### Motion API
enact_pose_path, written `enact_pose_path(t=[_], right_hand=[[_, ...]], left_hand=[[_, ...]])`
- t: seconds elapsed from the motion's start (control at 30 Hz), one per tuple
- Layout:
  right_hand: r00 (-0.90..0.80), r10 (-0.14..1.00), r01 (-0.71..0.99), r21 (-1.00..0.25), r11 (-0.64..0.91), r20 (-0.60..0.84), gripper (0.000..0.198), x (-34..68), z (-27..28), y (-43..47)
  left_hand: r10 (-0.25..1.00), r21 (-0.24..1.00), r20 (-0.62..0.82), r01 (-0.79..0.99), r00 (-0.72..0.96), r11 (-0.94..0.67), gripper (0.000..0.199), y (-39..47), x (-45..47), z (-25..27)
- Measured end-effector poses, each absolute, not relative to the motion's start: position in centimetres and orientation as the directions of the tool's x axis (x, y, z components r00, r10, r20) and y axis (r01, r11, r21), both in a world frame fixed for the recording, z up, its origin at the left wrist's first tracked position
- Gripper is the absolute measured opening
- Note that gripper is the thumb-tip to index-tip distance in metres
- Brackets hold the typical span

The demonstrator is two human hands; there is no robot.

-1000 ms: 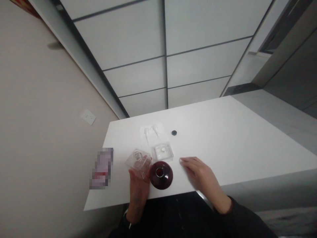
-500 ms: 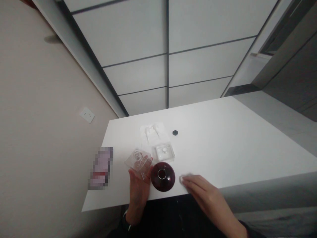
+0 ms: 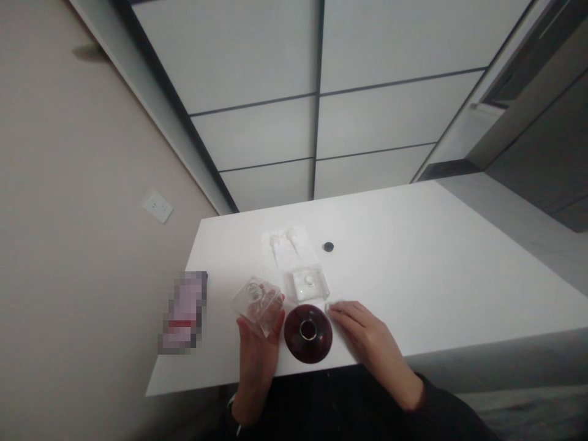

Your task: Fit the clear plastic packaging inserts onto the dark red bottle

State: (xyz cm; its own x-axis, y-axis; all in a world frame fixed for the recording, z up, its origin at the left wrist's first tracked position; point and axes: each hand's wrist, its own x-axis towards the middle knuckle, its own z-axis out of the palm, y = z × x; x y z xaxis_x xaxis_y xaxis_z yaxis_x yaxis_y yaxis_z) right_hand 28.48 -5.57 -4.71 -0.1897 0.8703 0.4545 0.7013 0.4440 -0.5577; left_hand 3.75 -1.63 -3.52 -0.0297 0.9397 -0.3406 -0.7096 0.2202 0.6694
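I read the left hand (image 3: 257, 349) as cupped under a clear tray (image 3: 257, 305), fingers closed on its near edge, lifting it just off the table (image 3: 413, 257). The right hand (image 3: 367, 337) lies flat, fingers together, fingertips on the table just right of the red dome (image 3: 307, 334). The dome sits untouched between the hands. A second clear tray (image 3: 310, 285) lies just beyond it; a white pack (image 3: 282, 244) and a black cap (image 3: 328, 247) lie farther off. No part appears fitted to the dome. The tray contents are too blurred to identify. A pixelated item (image 3: 182, 312) at the left edge is unreadable.
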Motion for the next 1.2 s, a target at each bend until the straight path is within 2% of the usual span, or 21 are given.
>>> enact_pose_path(t=[0.07,0.1,0.17,0.27,0.3,0.37,0.43,0.47,0.53,0.6,0.67,0.77,0.83,0.97,1.2], right_hand=[[-0.11,0.871,0.765,-0.519,0.381,0.478,0.034,32.4,-5.2,-4.9],[-0.014,0.862,0.828,-0.477,0.294,0.507,0.032,35.2,-5.5,-4.5],[0.203,0.801,0.925,-0.379,0.032,0.563,0.042,41.2,-5.4,-3.7],[0.316,0.746,0.931,-0.344,-0.123,0.586,0.05,46.2,-4.1,-3.3],[0.324,0.732,0.93,-0.343,-0.131,0.599,0.048,45.9,-3.4,-3.4],[0.326,0.686,0.914,-0.401,-0.054,0.651,0.04,42.2,-2.1,-4.3],[0.295,0.764,0.821,-0.561,0.104,0.574,0.029,36.0,-1.3,-5.8],[0.239,0.822,0.742,-0.643,0.19,0.518,0.034,32.7,-1.1,-6.7],[0.097,0.889,0.587,-0.747,0.312,0.448,0.072,26.8,-1.2,-8.3],[0.06,0.903,0.489,-0.802,0.344,0.424,0.101,22.9,-1.6,-9.1],[0.094,0.902,0.443,-0.829,0.342,0.422,0.103,20.9,-2.3,-9.0],[0.168,0.889,0.428,-0.844,0.323,0.426,0.081,20.3,-3.2,-8.0],[0.165,0.878,0.429,-0.834,0.347,0.45,0.072,20.7,-3.7,-7.4],[0.159,0.85,0.459,-0.8,0.387,0.502,0.07,21.4,-4.2,-7.2],[0.19,0.841,0.458,-0.803,0.381,0.507,0.071,21.5,-4.5,-7.4]], left_hand=[[0.938,0.657,-0.347,-0.719,-0.022,0.226,0.073,-1.7,3.6,-3.7],[0.938,0.652,-0.346,-0.723,-0.013,0.23,0.073,-1.7,3.6,-3.8],[0.941,0.645,-0.339,-0.725,0.011,0.241,0.073,-1.7,3.5,-4.0],[0.943,0.643,-0.332,-0.726,0.024,0.245,0.071,-1.6,3.6,-4.3],[0.944,0.642,-0.33,-0.729,0.019,0.239,0.07,-1.6,3.7,-4.4],[0.95,0.643,-0.314,-0.733,0.01,0.22,0.067,-1.7,3.9,-4.5],[0.959,0.657,-0.284,-0.727,0.005,0.199,0.066,-1.8,4.1,-4.2],[0.965,0.671,-0.264,-0.718,0.001,0.184,0.067,-1.9,4.1,-3.9],[0.977,0.712,-0.211,-0.687,-0.015,0.143,0.07,-2.1,4.0,-3.1],[0.989,0.758,-0.145,-0.646,-0.034,0.09,0.077,-2.3,3.5,-2.1],[0.996,0.801,-0.073,-0.598,-0.052,0.028,0.084,-2.5,2.8,-1.1],[0.998,0.862,0.025,-0.504,-0.057,-0.05,0.088,-2.6,1.2,0.0],[0.996,0.899,0.07,-0.43,-0.051,-0.085,0.089,-2.6,0.2,0.7],[0.994,0.939,0.111,-0.328,-0.005,-0.106,0.089,-2.4,-0.8,2.4],[0.989,0.971,0.135,-0.208,0.062,-0.12,0.089,-1.7,-0.1,5.8]])
